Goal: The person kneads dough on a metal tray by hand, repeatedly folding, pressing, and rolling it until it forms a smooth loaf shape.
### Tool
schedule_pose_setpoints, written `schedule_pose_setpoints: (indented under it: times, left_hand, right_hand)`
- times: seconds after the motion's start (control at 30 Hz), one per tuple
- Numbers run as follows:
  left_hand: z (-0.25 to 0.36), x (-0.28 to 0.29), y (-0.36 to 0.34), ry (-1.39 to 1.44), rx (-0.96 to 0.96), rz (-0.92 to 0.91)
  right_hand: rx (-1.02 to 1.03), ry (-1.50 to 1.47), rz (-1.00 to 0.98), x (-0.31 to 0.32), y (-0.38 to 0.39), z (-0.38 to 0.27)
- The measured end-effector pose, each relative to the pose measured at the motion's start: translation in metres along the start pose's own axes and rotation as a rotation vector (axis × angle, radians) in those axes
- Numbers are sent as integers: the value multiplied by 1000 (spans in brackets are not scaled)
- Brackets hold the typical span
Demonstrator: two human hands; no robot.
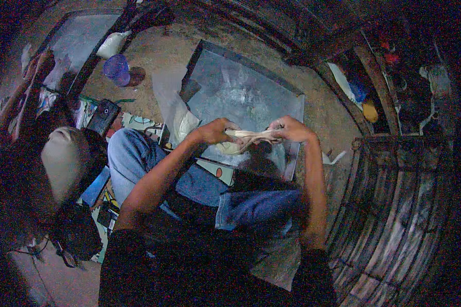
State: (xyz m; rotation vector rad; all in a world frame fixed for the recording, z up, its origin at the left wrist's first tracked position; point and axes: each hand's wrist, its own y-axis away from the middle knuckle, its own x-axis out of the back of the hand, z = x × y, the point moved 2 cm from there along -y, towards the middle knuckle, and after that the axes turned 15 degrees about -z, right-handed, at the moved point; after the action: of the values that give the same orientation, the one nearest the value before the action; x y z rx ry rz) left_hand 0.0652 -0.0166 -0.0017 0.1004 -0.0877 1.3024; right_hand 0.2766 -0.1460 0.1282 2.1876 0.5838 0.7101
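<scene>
A pale, twisted length of dough [253,136] stretches between my hands over the near part of a shallow metal tray [225,71] dusted with white powder. My left hand [217,131] grips its left end, fingers curled round it. The other end is pinched in my right hand [294,129]. Below the stretched strands shows another pale lump [229,148], partly hidden; whether it joins them I cannot tell. Just left of the tray, a clear plastic bag [171,97] holds something whitish, probably more dough.
A purple plastic cup [117,70] and a white bag [112,45] stand at the far left. Nearby lies a dark phone [104,116]. Another person's hands [40,64] are beside a second tray [89,36]. Slatted bamboo [389,220] rises at the right.
</scene>
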Motion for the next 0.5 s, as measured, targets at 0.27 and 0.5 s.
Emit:
schedule_pose_setpoints:
  times: [0.27,0.5]
  left_hand:
    - [10,-8,9,677,207,94]
    - [19,-23,2,1041,-104,362]
  right_hand:
    - [-124,-178,561,-19,-24,-15]
    - [-106,502,900,-130,-75,-32]
